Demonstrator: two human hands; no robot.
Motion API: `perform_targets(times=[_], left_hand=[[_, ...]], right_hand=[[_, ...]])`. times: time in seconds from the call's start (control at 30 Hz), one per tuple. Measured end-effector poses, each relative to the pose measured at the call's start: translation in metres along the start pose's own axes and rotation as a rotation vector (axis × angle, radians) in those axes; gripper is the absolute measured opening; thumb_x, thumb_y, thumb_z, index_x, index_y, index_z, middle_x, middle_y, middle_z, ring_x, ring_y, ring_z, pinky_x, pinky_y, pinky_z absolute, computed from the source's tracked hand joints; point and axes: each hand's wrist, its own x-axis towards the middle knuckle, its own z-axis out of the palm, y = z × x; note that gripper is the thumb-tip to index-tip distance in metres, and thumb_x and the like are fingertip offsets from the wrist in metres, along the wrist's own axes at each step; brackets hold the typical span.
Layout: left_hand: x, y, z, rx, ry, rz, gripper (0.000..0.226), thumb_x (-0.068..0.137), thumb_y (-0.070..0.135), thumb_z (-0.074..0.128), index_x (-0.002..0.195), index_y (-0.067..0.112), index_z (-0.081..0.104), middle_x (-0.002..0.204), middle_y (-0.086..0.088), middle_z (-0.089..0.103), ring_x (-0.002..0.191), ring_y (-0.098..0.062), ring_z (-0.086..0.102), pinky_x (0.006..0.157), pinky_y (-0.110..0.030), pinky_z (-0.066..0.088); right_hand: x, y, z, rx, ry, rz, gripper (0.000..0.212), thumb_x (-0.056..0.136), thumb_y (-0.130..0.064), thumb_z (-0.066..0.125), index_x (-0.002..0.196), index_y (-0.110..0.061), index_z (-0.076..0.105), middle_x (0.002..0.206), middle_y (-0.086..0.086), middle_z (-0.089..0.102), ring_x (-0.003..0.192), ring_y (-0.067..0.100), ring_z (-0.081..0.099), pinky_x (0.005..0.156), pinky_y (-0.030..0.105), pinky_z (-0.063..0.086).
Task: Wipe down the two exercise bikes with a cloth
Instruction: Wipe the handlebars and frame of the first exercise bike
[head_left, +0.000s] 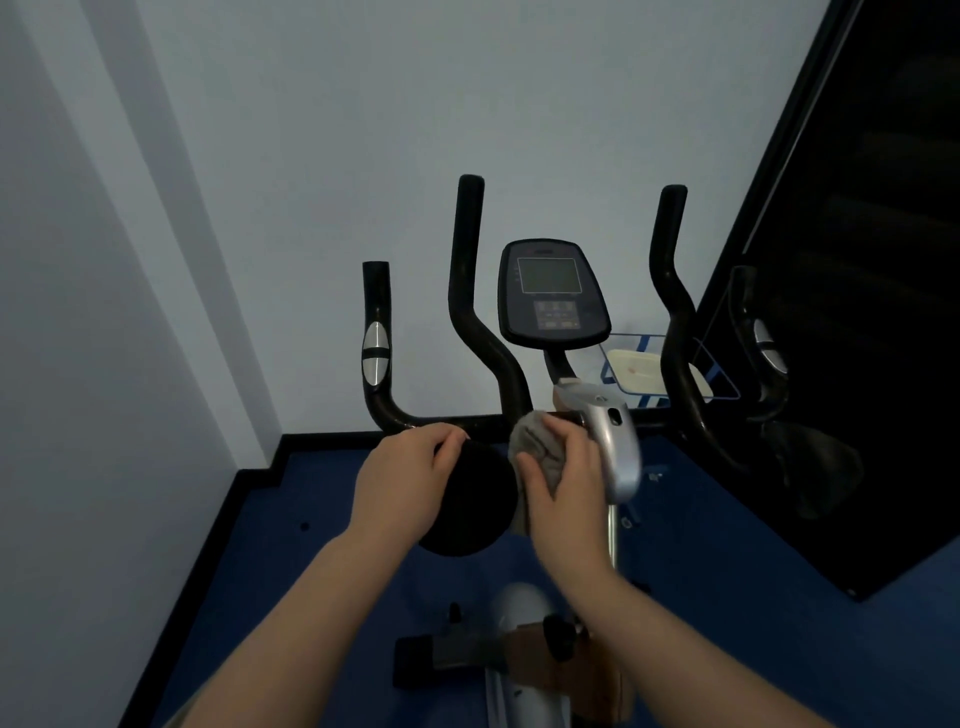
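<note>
Although only the head view is supplied, it shows the work area adequately. One exercise bike (613, 447) stands near a pale wall on a blue floor (291, 525), its console (551, 293) above the handlebars (467, 291). A second bike cannot be confirmed; the shapes at the right edge look like a reflection in a dark panel (857, 260).

The cloth (535, 441) is grey, bunched against the silver post cover just below the handlebar junction. It is judged light, soft and compliant, best held as a wad in the palm so it moulds round tubing; the bike itself appears stiff and heavy, needing no steadying beyond a resting hand.

The right hand (563, 478) grips the cloth, fingers (582, 441) curled over it and thumb pressing from the near side. The left hand (402, 486) rests on a round black part (475, 525) beside the post, its fingers bent over the far edge, holding it lightly.
</note>
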Motion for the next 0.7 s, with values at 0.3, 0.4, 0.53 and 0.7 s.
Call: perform_targets(times=[0.3,0.4,0.53,0.7], left_hand=[[0.0,0.006,-0.001,0.186,-0.016,-0.002,0.028,0.102,0.034,0.041,0.094,0.026,0.066,0.084,0.01,0.067,0.079,-0.013,0.061,0.071,-0.037,0.051],[0.002,0.011,0.004,0.282,0.004,-0.016,0.031,0.103,0.036,0.038,0.087,0.022,0.06,0.072,0.008,0.06,0.069,-0.013,0.056,0.057,-0.03,0.041],[0.002,0.015,0.006,0.355,0.04,-0.039,0.033,0.104,0.038,0.034,0.076,0.025,0.046,0.061,0.01,0.046,0.056,-0.007,0.043,0.046,-0.023,0.023],[-0.007,0.01,0.008,0.37,0.119,0.009,0.027,0.102,0.037,0.039,0.083,0.03,0.057,0.07,0.013,0.054,0.066,-0.005,0.05,0.053,-0.024,0.034]], right_hand=[[-0.003,-0.001,0.005,0.079,0.011,0.027,0.035,0.093,-0.012,0.062,0.117,-0.033,0.049,0.119,-0.008,0.049,0.102,-0.015,0.049,0.081,0.0,0.04],[0.009,0.0,-0.002,0.031,-0.045,-0.01,0.035,0.09,-0.01,0.064,0.108,-0.036,0.05,0.115,-0.006,0.051,0.1,-0.013,0.05,0.081,0.004,0.042],[0.037,-0.006,-0.002,-0.024,-0.053,-0.042,0.031,0.091,-0.012,0.064,0.108,-0.035,0.053,0.116,-0.007,0.051,0.101,-0.017,0.046,0.083,0.002,0.04],[-0.004,0.008,0.013,0.123,0.063,0.023,0.03,0.096,-0.02,0.057,0.12,-0.036,0.046,0.123,-0.009,0.051,0.11,-0.008,0.052,0.088,0.007,0.044]])
